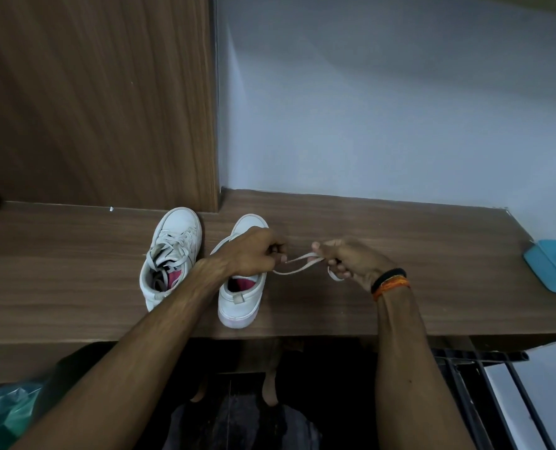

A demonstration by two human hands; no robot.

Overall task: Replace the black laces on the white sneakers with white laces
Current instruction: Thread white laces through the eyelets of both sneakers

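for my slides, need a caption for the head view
Both hands hold a white lace beside two white sneakers on a wooden shelf.

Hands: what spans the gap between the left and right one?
In the head view, a white lace stretches between the left hand and right hand, both pinching it, above the bare wooden shelf.

A wooden shelf [400,303] with brown grain runs across the view, its front edge facing the camera. Behind its left part stands an upright wooden panel [91,99] of the same grain; a pale blue-grey wall [383,108] rises behind its right part. A blue pouch [552,266] lies at the shelf's far right end, partly cut by the frame edge. Below the shelf, a dark tiled floor [237,417] is visible, with crumpled green plastic [7,414] at lower left and dark metal bars [484,391] beside a pale surface at lower right.
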